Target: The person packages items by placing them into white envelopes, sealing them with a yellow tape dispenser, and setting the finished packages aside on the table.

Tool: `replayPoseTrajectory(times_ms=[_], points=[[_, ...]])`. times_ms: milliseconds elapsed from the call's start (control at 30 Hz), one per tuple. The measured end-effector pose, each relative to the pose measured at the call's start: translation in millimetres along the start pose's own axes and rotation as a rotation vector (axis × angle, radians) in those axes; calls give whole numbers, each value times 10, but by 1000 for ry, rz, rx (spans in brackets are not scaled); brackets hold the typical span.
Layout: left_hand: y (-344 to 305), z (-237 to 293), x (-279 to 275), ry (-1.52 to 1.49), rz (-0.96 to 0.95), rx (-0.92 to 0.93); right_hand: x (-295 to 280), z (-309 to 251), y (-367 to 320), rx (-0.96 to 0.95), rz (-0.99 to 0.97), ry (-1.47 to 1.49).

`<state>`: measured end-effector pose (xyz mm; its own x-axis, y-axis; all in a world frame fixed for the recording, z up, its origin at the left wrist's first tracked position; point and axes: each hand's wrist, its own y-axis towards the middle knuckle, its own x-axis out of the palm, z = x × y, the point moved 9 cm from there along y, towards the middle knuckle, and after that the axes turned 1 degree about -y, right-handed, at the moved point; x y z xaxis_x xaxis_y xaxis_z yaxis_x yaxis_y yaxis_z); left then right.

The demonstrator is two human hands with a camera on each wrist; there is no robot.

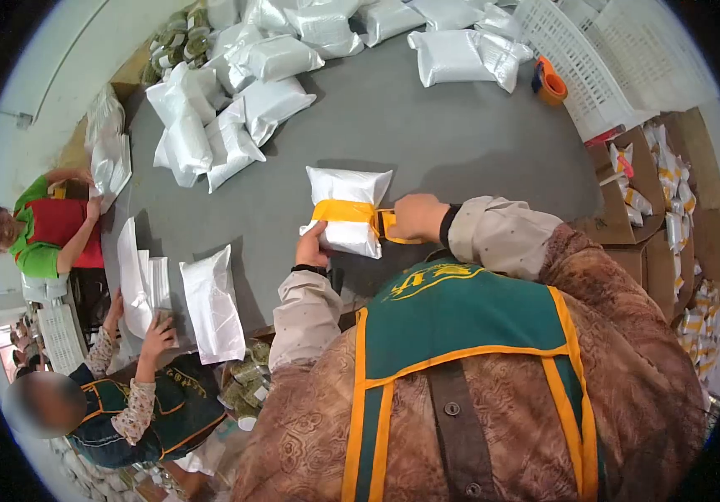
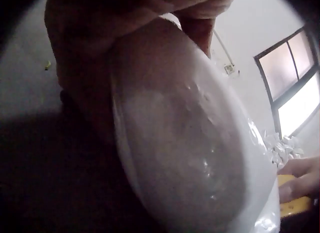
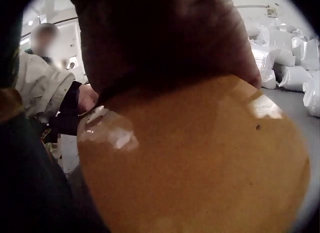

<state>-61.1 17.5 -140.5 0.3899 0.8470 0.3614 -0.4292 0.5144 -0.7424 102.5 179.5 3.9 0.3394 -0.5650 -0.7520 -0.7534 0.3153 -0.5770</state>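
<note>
A white plastic-wrapped package (image 1: 348,182) lies on the grey table, with a band of yellow tape (image 1: 341,211) across its middle. My left hand (image 1: 311,248) grips its near left end, thumb on top; the package's smooth side (image 2: 190,123) fills much of the left wrist view. At the package's right edge my right hand (image 1: 420,218) holds a roll of yellow tape (image 1: 391,227), which touches or nearly touches the band. Close up in the right wrist view, the tape roll (image 3: 200,158) looks amber and shiny under my palm.
White packages (image 1: 272,105) are piled at the far left, and one package (image 1: 213,305) lies near the left edge. An orange tape dispenser (image 1: 550,84) stands by white plastic crates (image 1: 577,67). Cardboard boxes (image 1: 627,230) hold taped packages at right. Two people work at left.
</note>
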Motion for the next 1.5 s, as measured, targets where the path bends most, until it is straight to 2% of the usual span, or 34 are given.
replayPoseTrajectory(times_ms=[33, 133, 167, 233, 267, 333, 367, 400, 500, 600, 633, 700, 733, 767, 800, 867, 900, 933, 1000, 1033, 1067, 1133, 1167, 1200, 1267, 1333, 1400, 1433, 1467, 1500], points=[[-64, 8, 52, -11, -22, -17, -11, -31, -5, 9, 55, 2], [-481, 102, 411, -404, -330, -98, 0, -109, 129, 66, 88, -90], [-514, 151, 416, -382, -284, -39, -19, -123, 202, 40, 24, -72], [-648, 273, 498, -231, -423, 161, -83, -63, 184, 34, 11, -33], [-656, 218, 502, -412, -401, 57, -109, 43, 154, 36, 8, -16], [-796, 304, 570, -304, -492, 212, -63, 243, 20, 31, 79, 66], [-923, 366, 625, -252, -503, 290, -149, 308, -135, 92, 119, 80], [-881, 307, 570, -397, -496, 212, -202, 372, -280, 154, 152, 96], [-1106, 337, 627, -515, -524, 164, -335, 663, -445, 192, 367, 112], [-1128, 357, 709, -543, -587, 148, -446, 716, -580, 69, 728, -79], [-1087, 348, 734, -566, -707, 113, -593, 529, -712, 49, 654, 131], [-983, 209, 742, -619, -946, 17, -441, 324, -615, -141, 498, 862], [-1027, 170, 789, -396, -534, 133, -485, 28, -731, -187, 319, 996], [-1123, 121, 986, -330, -541, 146, -389, -70, -598, -401, 348, 1044], [-1173, 50, 1136, -268, -549, 174, -545, -145, -801, -345, 526, 921], [-1213, -106, 1286, -245, -593, 96, -537, -12, -845, -403, 652, 1135], [-1237, -174, 1349, -154, -631, 64, -473, 92, -860, -361, 637, 1207], [-1257, -244, 1377, -61, -665, 35, -387, 217, -880, -321, 620, 1279], [-1415, -306, 1440, 219, -771, 121, -241, 499, -985, -334, 556, 1603], [-1482, -367, 1510, 277, -863, 27, -117, 707, -1041, -252, 517, 1705], [-1476, -417, 1532, 395, -846, 40, -35, 962, -1130, -235, 499, 1727], [-1317, -511, 1427, 580, -694, -29, 38, 1551, -1403, -192, 544, 1776], [-1129, -571, 1297, 542, -597, -38, -167, 1701, -1687, -290, 608, 1819], [-882, -655, 1132, 505, -497, -51, -502, 1793, -2222, -352, 740, 1853], [-664, -695, 943, 443, -361, -62, -602, 3242, -2772, -361, 1199, 1697], [-576, -699, 925, 384, -296, -55, -763, 4732, -3542, -765, 1573, 2190], [-532, -678, 991, 362, -253, -48, -1575, 4428, -4512, -704, 1926, 2173], [-531, -643, 1094, 352, -224, -29, -1727, 4493, -4699, -586, 2170, 1986], [-537, -631, 1169, 342, -189, -14, -1809, 4637, -4649, -472, 2192, 1950], [-513, -657, 1259, 308, -185, -3, -1969, 4791, -4442, -533, 1903, 1812]])
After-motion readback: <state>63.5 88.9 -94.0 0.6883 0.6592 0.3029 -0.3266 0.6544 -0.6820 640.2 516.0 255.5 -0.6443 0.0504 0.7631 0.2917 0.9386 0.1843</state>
